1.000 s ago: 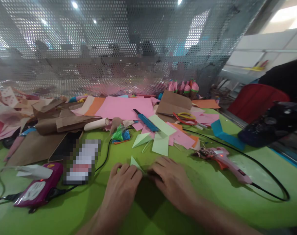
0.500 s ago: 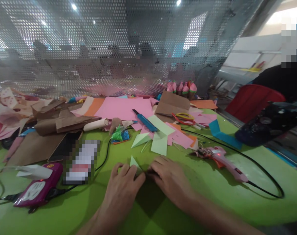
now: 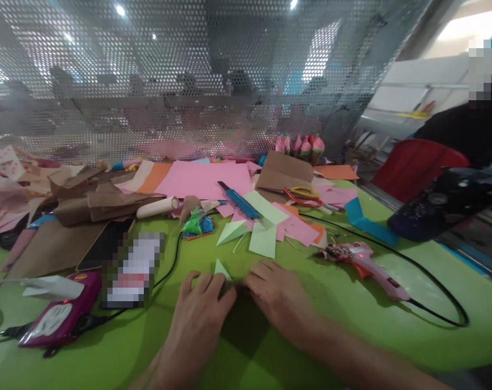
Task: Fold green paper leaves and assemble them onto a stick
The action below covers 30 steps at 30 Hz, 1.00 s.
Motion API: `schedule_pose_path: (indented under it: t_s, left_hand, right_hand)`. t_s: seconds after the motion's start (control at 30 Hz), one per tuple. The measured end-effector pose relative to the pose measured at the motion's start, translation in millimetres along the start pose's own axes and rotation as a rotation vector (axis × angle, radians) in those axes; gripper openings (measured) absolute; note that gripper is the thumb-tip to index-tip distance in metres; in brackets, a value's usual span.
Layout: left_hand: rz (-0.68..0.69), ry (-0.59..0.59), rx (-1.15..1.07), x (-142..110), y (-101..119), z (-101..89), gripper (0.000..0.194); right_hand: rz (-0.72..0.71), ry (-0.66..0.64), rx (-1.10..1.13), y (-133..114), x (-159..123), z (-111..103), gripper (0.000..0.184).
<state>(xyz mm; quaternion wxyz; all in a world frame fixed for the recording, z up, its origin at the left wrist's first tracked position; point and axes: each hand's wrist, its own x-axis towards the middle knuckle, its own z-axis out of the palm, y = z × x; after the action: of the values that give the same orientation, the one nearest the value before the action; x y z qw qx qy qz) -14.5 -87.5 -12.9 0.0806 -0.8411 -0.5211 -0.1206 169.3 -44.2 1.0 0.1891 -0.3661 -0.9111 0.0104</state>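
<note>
Two bare hands meet over a green bench (image 3: 343, 338), working on a small piece of pale green paper (image 3: 221, 269). The paper is in the middle, close to the wearer; one pointed corner shows just beyond the left hand (image 3: 203, 311), and the rest is covered. The left fingers are bent and close together over the paper; whether they pinch it or only press it down cannot be told. The right hand (image 3: 280, 295) is beside the left thumb, its fingers curled inward with little gap; their tips are hidden, so any grip there cannot be told.

For good control, the left fingers would best pin the paper flat while the right ones work gently at its edge, with light, even pressure so that the thin corner does not crease or slip. Beyond lie more pale green sheets (image 3: 264, 238) under a blue cutter (image 3: 241, 201); to the right, a pink glue gun (image 3: 375, 268) shows a red light.
</note>
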Motion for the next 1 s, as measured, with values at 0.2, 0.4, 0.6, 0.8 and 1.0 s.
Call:
schedule_pose_path:
  t_s: [0.2,0.4,0.6,0.8,1.0]
  left_hand:
    - [0.011,0.008,-0.009,3.6,-2.5,-0.6,0.034]
    - [0.009,-0.008,-0.005,8.7,-4.5,0.2,0.035]
    - [0.002,-0.023,0.005,7.3,-6.1,1.8,0.042]
    - [-0.013,0.001,0.005,8.2,-6.7,3.0,0.038]
    - [-0.064,-0.031,-0.1,12.4,-8.9,0.6,0.034]
  right_hand:
    - [-0.063,-0.134,-0.122,-2.7,0.1,-6.4,0.015]
    - [-0.107,-0.133,-0.108,4.0,-2.2,-5.3,0.015]
    - [0.027,-0.097,0.104,8.2,-7.1,-18.3,0.027]
    - [-0.083,-0.104,0.087,1.4,-18.5,-12.5,0.038]
    - [-0.129,-0.086,0.031,2.1,-23.7,-1.3,0.049]
